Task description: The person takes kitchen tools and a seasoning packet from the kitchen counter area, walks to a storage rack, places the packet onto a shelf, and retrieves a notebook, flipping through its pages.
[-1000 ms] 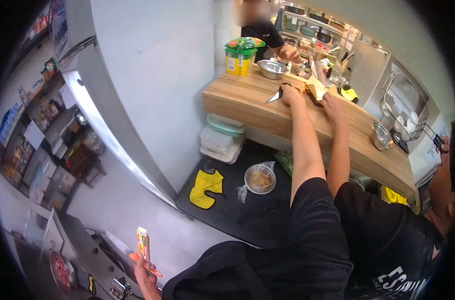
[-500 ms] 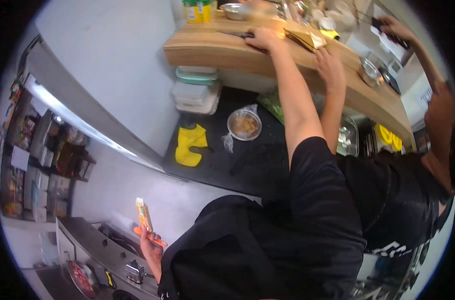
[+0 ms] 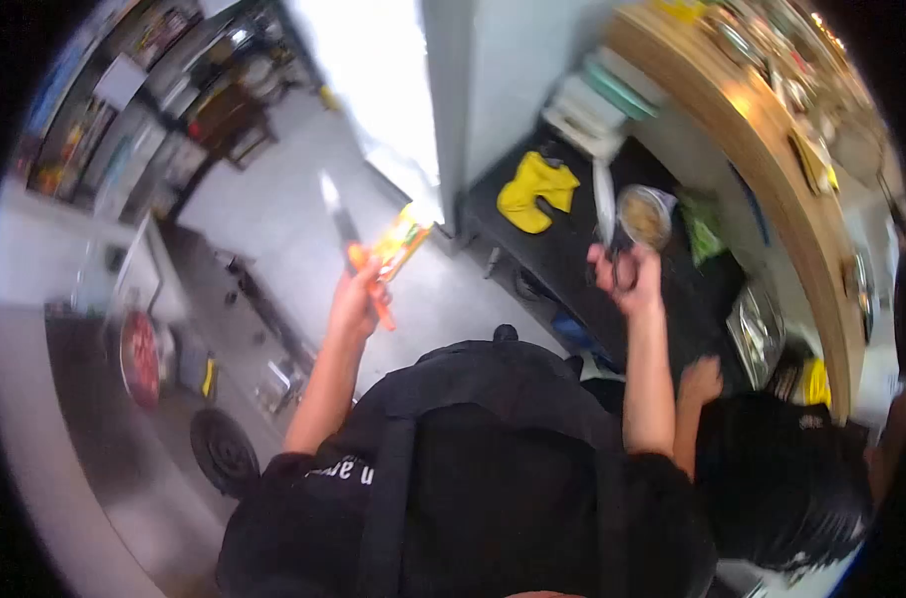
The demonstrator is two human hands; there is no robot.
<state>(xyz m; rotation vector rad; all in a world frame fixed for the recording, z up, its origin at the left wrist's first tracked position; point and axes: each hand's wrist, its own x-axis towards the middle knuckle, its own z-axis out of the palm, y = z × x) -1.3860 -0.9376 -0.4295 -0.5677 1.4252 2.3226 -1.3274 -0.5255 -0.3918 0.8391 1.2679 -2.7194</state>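
My left hand (image 3: 356, 294) is closed around an orange-handled knife (image 3: 341, 221), its blurred blade pointing up and away. In the same hand is a yellow and orange packet (image 3: 403, 239), its print unreadable in the glare. My right hand (image 3: 634, 282) grips dark-handled scissors (image 3: 604, 204), blades pointing away from me and looking pressed together. Beyond the scissors, a metal bowl (image 3: 645, 216) with brownish food sits on the black surface (image 3: 562, 249). A yellow cloth-like item (image 3: 534, 191) lies to its left.
At right, a co-worker in black (image 3: 781, 478) stands close, one hand (image 3: 702, 379) low beside me. A curved wooden counter (image 3: 762, 130) crowded with kitchenware runs along the right. A pan of red food (image 3: 142, 359) and a round black lid-like item (image 3: 224, 453) are at left.
My right hand has left the wooden counter and now holds the scissors in front of me. My left hand, with knife and packet, has come forward. The view has turned left.
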